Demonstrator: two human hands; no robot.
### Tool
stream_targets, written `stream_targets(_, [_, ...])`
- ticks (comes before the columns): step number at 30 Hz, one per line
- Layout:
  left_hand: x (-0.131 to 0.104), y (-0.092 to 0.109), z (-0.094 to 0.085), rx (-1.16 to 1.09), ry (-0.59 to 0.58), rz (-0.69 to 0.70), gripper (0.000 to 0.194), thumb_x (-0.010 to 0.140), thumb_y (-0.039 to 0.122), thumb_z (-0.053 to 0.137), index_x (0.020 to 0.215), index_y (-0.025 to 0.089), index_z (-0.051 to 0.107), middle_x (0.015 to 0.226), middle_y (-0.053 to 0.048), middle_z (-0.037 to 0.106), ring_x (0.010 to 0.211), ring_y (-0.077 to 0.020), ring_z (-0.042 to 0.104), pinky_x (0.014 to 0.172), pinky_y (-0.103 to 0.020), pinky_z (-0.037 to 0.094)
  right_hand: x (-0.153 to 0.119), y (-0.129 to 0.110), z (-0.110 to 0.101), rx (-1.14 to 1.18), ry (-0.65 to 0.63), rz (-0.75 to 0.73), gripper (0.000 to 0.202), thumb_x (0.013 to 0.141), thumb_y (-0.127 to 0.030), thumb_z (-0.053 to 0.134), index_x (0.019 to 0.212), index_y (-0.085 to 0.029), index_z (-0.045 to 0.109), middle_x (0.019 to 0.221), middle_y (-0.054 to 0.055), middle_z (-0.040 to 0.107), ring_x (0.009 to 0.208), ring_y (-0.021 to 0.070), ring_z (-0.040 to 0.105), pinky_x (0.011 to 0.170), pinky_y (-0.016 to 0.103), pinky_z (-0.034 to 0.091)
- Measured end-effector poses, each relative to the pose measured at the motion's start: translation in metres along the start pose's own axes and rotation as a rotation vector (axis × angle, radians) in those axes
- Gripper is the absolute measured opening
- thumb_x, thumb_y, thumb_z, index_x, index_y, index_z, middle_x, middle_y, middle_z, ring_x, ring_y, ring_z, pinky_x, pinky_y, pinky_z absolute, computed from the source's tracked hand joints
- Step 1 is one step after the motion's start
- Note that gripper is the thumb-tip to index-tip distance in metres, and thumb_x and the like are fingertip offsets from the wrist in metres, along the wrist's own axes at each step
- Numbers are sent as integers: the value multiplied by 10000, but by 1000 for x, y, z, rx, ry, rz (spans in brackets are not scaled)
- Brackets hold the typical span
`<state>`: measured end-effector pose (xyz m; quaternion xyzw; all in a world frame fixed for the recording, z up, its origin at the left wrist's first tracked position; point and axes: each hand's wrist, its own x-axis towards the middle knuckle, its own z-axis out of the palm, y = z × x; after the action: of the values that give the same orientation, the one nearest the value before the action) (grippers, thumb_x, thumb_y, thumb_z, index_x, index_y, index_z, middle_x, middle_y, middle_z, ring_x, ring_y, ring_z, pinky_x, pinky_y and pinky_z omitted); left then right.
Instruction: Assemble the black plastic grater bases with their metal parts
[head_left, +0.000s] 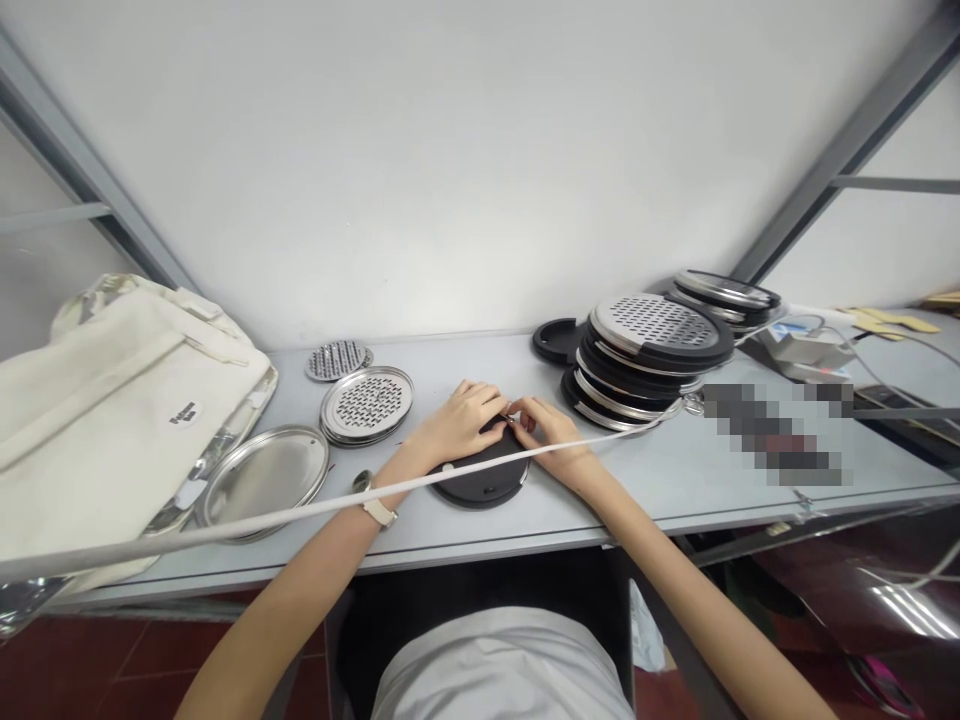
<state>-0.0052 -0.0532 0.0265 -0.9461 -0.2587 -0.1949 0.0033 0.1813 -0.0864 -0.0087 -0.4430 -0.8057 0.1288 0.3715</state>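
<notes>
A round black disc [484,486] lies flat on the grey table [465,540] in front of me. Over its upper left part rests my left hand [469,425], its fingers bent and close together at the disc's far edge. At the upper right edge my right hand [544,428] has its fingertips pinched. Something small and dark shows between the two hands, too small to name. A white cord [442,473] crosses in front of the disc and the wrists.
Perforated metal discs [371,402] and a metal plate [266,478] sit left, beside a cream bag [112,400]. Right stand stacked black and metal discs [649,335], with a black piece [556,341] behind. White boxes [806,348] lie farther right.
</notes>
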Motion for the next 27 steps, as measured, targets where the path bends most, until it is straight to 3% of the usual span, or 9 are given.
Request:
stream_targets(4, [0,0,-3,-6,25,-13,114,916,209,418,919,161,522,943,-61,552,924,-189,508,850,-337,351,0,0,0,-3,11,-5,77,870,-180,450,827,-206,509,756,25,488,688,165,499,677,294,421])
stream_targets(10, [0,-2,-9,-84,31,-29,188,961,183,329,991,171,515,922,-43,604,924,-171,547,866,-325,340,-1,-1,-1,37,39,-3,179,875,-212,472,1054,-203,460,811,35,521,739,177,521,710,310,439])
stream_targets(18, [1,4,-10,-349,128,-70,165,951,223,411,988,198,570,985,-10,661,944,-143,582,910,-320,348,0,-6,-3,35,48,-46,68,866,-247,522,842,-205,475,762,25,499,703,173,499,673,302,427])
stream_targets(27, [0,2,-6,-351,172,-140,163,939,240,438,947,199,595,934,-6,674,850,-147,583,850,-318,409,0,-7,-3,95,76,-43,87,870,-261,528,931,-203,506,817,41,530,740,177,530,715,319,451])
